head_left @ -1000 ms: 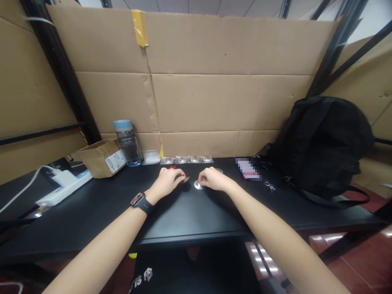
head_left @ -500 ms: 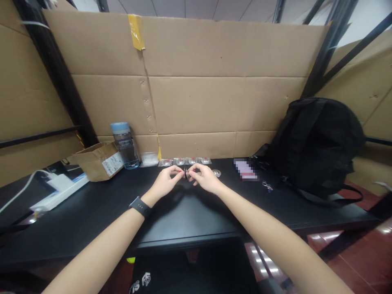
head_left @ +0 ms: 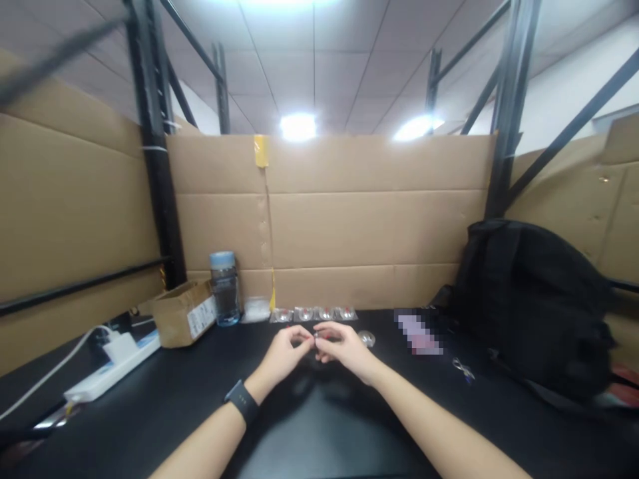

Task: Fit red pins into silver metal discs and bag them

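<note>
My left hand point(head_left: 287, 356) wears a dark watch point(head_left: 242, 401) on its wrist, and its thumb and forefinger are pinched together. Facing it is my right hand point(head_left: 347, 350), its fingers curled in a pinch so that the two hands' fingertips meet. Between them is a small object with red bits point(head_left: 316, 337), mostly hidden by the fingers and too blurred to name. Just beyond my right hand lies a round clear disc-like piece point(head_left: 367, 338). Behind the hands, several clear packets point(head_left: 305, 314), each with a round item marked in red, form a row.
A water bottle point(head_left: 225, 296), a cardboard box point(head_left: 184, 314), a white bag point(head_left: 256, 309) and a power strip point(head_left: 112, 374) are on the left. To the right are a pixelated flat item point(head_left: 419, 334), a small keyring-like item point(head_left: 464, 370) and a black backpack point(head_left: 534, 306). Cardboard point(head_left: 339, 226) walls the back.
The view has tilted up, so everything sits lower and the ceiling lights show. A dark, thin edge seen between the fingertips earlier is now hardly visible. Both hands remain pinched together.
</note>
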### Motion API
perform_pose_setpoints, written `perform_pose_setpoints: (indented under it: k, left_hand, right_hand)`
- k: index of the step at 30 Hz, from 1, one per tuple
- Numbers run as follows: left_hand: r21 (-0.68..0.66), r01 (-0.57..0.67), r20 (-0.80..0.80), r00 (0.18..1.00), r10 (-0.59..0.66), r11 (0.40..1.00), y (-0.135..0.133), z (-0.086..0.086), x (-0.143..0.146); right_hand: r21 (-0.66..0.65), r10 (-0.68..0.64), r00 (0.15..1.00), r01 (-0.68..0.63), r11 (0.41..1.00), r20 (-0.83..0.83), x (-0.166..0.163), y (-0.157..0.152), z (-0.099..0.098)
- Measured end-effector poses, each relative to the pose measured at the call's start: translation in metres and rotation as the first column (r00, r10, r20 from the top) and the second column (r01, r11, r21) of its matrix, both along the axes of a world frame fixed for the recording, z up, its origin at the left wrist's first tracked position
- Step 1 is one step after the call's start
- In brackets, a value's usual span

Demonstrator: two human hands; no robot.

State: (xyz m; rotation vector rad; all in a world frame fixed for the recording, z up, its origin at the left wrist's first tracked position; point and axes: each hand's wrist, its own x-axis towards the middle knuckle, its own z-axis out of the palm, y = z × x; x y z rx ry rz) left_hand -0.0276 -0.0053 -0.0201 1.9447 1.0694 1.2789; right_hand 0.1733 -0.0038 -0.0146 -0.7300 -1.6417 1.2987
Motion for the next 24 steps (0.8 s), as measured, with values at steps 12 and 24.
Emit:
perform_pose_setpoints:
  k: [12, 24]
  left_hand:
    - [0.038, -0.132, -0.185, 0.973, 0.137, 0.990, 0.007, -0.004, -0.001]
    - [0.329, -0.505, -0.592, 0.548, 0.591, 0.798, 0.016, 0.009, -0.066]
  right_hand:
    - [0.267, -0.141, 0.985, 0.110, 0.957, 0.100, -0.003, 0.006, -0.005]
    - [0.413, -0.339, 0.908, 0.218, 0.884, 0.245, 0.019, 0.019, -0.002]
